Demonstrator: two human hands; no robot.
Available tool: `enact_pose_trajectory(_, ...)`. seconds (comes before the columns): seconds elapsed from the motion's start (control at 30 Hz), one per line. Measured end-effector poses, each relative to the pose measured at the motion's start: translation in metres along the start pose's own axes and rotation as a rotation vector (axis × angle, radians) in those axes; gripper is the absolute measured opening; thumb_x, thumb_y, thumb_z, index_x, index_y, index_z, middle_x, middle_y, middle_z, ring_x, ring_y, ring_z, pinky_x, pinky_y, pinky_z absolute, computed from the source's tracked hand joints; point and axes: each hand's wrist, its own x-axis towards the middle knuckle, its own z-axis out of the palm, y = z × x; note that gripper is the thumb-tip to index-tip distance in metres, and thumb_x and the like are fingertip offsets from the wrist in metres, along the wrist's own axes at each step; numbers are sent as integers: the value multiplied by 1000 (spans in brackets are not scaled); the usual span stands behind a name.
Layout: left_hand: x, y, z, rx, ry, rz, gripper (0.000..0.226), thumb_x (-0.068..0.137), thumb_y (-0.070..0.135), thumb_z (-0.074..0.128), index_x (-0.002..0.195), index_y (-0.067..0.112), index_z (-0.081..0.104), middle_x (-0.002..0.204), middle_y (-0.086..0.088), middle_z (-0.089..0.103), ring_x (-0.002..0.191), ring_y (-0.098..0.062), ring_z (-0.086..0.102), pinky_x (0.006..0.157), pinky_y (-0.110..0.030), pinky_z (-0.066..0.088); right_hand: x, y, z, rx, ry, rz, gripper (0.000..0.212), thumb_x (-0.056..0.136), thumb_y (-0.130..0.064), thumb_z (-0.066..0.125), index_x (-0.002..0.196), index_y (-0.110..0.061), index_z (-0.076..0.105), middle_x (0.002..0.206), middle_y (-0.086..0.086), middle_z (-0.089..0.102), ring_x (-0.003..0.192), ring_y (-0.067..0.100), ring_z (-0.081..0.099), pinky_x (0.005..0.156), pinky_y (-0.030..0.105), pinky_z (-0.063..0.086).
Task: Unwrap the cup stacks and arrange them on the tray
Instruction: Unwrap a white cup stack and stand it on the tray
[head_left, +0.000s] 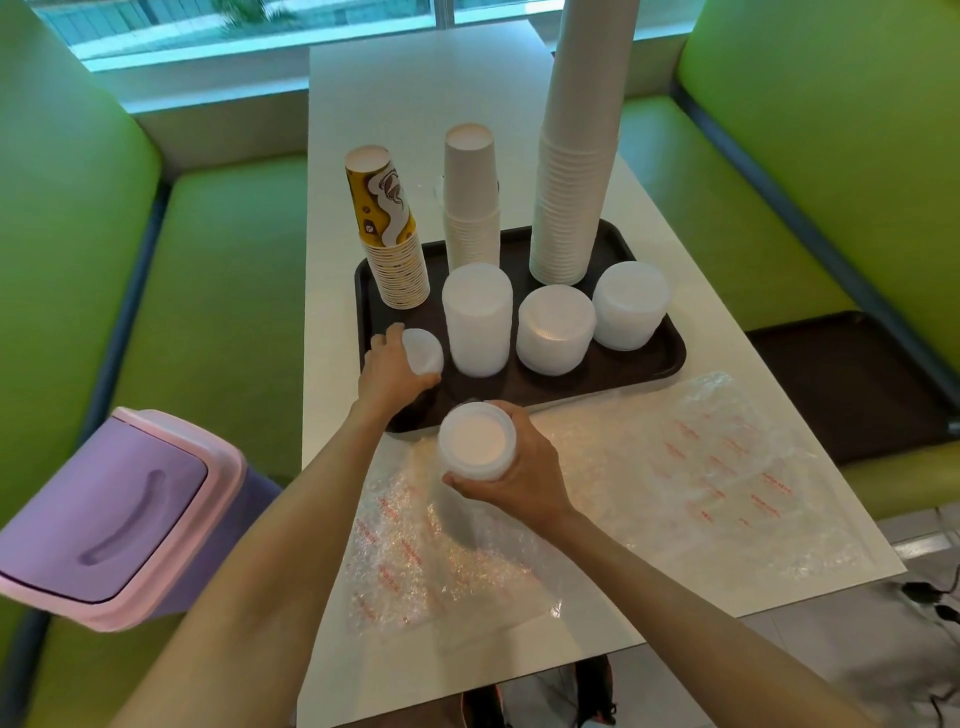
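Spanning under both hands: white table (415, 104). Purple lidded bin (119, 509) stands left of the left forearm. Clear printed plastic wrapper (701, 467) lies flat beneath the right hand and out to that hand's right. Dark tray (649, 364) sits just beyond both hands. On the tray's side far from the hands, wide ends down: tall white cup stack (571, 208), shorter white cup stack (470, 208), yellow patterned cup stack (395, 249). Nearer the hands, three translucent stacks in a row (477, 319), (555, 330), (631, 306). Right hand (519, 467) has its fingers curled round a translucent stack (475, 441), upright over the wrapper, just short of the tray's near edge. Left hand (387, 371) grips a small translucent stack (423, 352) at the tray's near left corner; contact with the tray cannot be told.
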Motion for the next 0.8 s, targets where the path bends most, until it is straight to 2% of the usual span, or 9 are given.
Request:
enact_pose_trajectory(0.13, -4, 3, -2, -25, -28, -25, 101, 73, 32, 81, 149, 15, 16, 149, -15, 26, 135, -35, 33, 107, -47, 35, 0, 1, 0, 2, -2, 2, 84, 59, -53, 84, 127, -31, 40, 122, -18, 51, 109, 1, 52, 89, 1, 38)
enact_pose_trajectory(0.2, -11, 7, -6, -57, 9, -28, 103, 75, 35, 79, 151, 15, 13, 152, -15, 21, 139, -34, 26, 109, -47, 32, 0, 1, 0, 1, 2, 5, 85, 58, -54, 84, 127, -31, 40, 122, -18, 50, 109, 0, 51, 89, 1, 38)
enact_pose_trajectory(0.27, -24, 11, -15, -141, 112, -8, 94, 80, 33, 75, 150, 14, 15, 153, -15, 22, 139, -32, 26, 109, -45, 31, -1, 2, 0, 10, 7, 7, 84, 58, -55, 84, 127, -33, 40, 121, -19, 50, 109, -1, 51, 88, 2, 39)
enact_pose_trajectory(0.37, -53, 17, -28, -336, 229, 54, 66, 87, 24, 68, 143, 13, 33, 141, -13, 42, 126, -27, 45, 102, -37, 42, -1, 2, -1, 24, 12, 3, 84, 57, -61, 81, 127, -35, 41, 122, -19, 52, 110, -2, 52, 89, 4, 39)
enact_pose_trajectory(0.47, -86, 24, -38, -418, 145, 161, 34, 90, 19, 64, 123, 13, 56, 117, -6, 59, 100, -19, 60, 76, -18, 47, -1, 2, 0, 43, 11, 17, 86, 57, -66, 78, 128, -32, 42, 124, -17, 53, 111, -1, 52, 91, 4, 39)
enact_pose_trajectory(0.53, -106, 29, -42, -448, 51, 240, 24, 89, 16, 64, 113, 13, 61, 109, -2, 61, 90, -14, 61, 68, -13, 48, -2, 3, 0, 45, -3, 13, 88, 58, -66, 78, 129, -28, 44, 125, -14, 54, 111, -1, 53, 90, 4, 39)
enact_pose_trajectory(0.63, -120, 35, -41, -362, -70, 336, 28, 88, 14, 66, 115, 13, 63, 108, 3, 57, 91, -9, 57, 71, -13, 49, -2, 3, 0, 55, -21, 24, 89, 59, -58, 84, 133, -27, 45, 126, -12, 56, 112, 2, 54, 92, 10, 44)
enact_pose_trajectory(0.7, -120, 37, -38, -256, -116, 378, 31, 87, 14, 67, 118, 12, 64, 111, 3, 56, 93, -8, 54, 72, -7, 45, -3, 4, 1, 57, -31, 26, 90, 60, -56, 85, 134, -26, 43, 127, -12, 56, 112, 2, 55, 93, 13, 46)
enact_pose_trajectory(0.8, -119, 38, -38, -164, -165, 385, 35, 86, 13, 68, 121, 12, 62, 114, 0, 56, 92, -7, 51, 75, -9, 42, -3, 2, 1, 54, -46, 45, 97, 58, -59, 83, 138, -28, 38, 127, -16, 52, 111, -1, 53, 89, 7, 42)
